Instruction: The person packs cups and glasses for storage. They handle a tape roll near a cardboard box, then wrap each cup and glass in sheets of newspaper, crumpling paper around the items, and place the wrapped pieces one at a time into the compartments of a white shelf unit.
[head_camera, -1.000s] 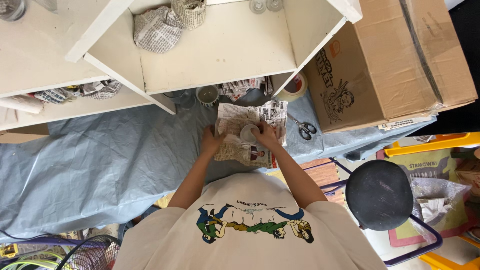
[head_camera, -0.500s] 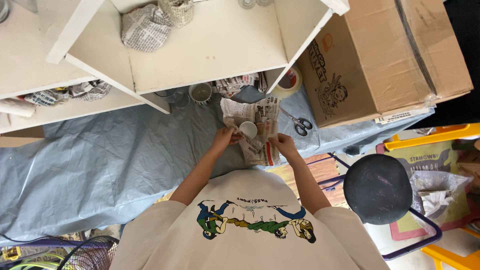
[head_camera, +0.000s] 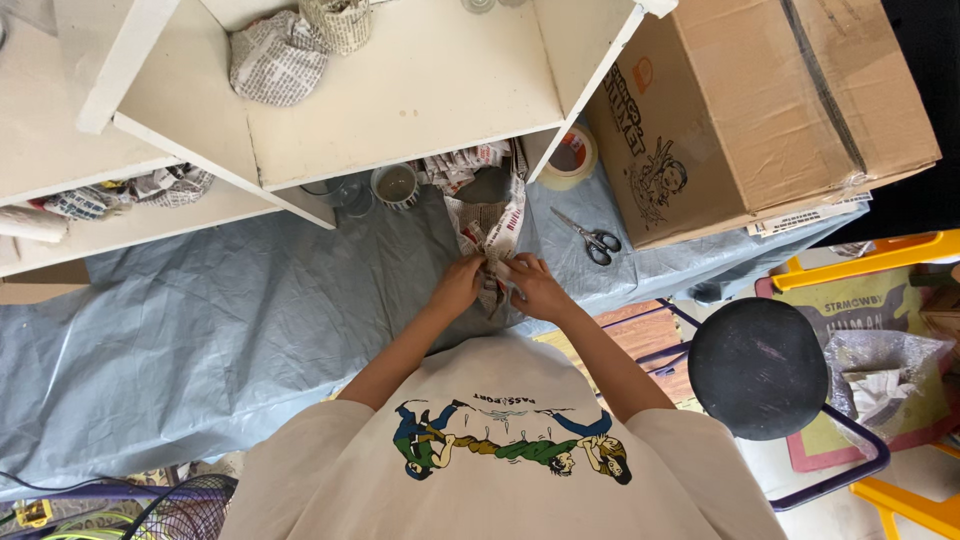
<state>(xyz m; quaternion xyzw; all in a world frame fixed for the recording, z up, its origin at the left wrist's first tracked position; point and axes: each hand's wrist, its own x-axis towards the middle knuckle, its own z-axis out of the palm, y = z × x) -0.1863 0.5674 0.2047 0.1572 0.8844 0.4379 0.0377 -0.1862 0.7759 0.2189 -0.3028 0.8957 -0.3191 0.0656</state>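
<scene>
A newspaper-wrapped bundle lies on the blue-grey sheet in front of me. My left hand grips its near left side and my right hand grips its near right side, both pinching the paper together. What the paper holds is hidden inside the wrap. A small glass jar stands just beyond, under the white shelf.
Scissors and a tape roll lie right of the bundle, by a large cardboard box. Newspaper-wrapped items sit on the shelf. A black round stool stands at my right, a fan at lower left.
The spread newspaper sheet has been folded up around the item into a narrow bundle. Both hands have closed in together at its near end.
</scene>
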